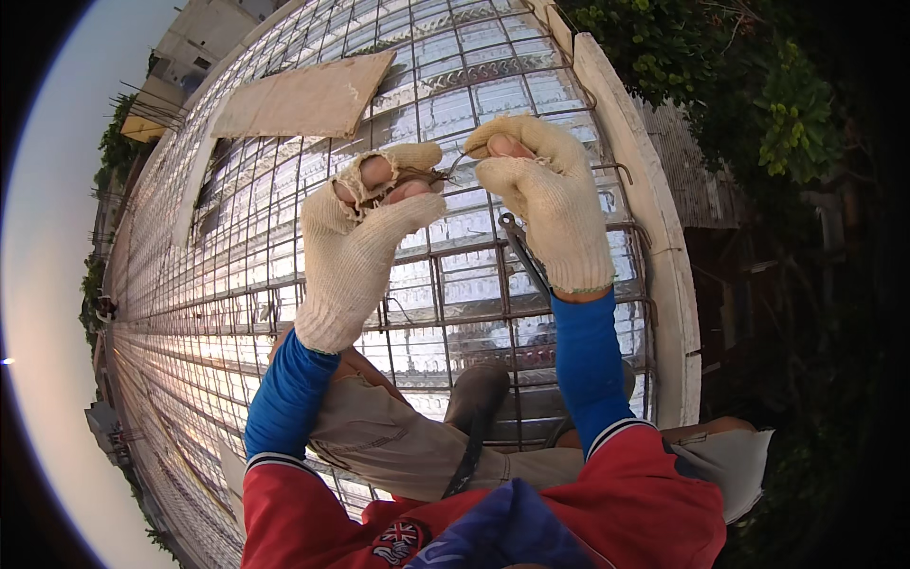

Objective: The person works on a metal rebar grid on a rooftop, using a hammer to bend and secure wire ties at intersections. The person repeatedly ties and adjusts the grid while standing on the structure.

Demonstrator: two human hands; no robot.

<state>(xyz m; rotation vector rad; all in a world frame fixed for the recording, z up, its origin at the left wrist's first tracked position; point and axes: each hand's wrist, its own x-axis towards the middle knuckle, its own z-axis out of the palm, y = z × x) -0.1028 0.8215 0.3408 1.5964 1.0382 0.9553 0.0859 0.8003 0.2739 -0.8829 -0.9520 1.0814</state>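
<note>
My left hand (355, 228), in a worn cream knit glove with bare fingertips poking through, is closed around a small bundle of thin dark tie wires (434, 176). Facing it, my right hand (555, 194), gloved alike, pinches at a fine wire strand (458, 161) by the bundle's end. Both hands are raised above a grid of steel reinforcing bars (436, 284). A dark metal hand tool with a rounded head (513, 228) shows beside my right palm and wrist; whether that hand also holds it, I cannot tell.
Shiny ribbed metal sheeting (474, 289) lies beneath the bars. A wooden board (299, 97) rests on the grid ahead. Along the right runs a pale edge board (649, 204) with hooked bar ends close by; trees (758, 104) and a lower roof (687, 161) lie beyond. My boot (479, 391) stands on the grid.
</note>
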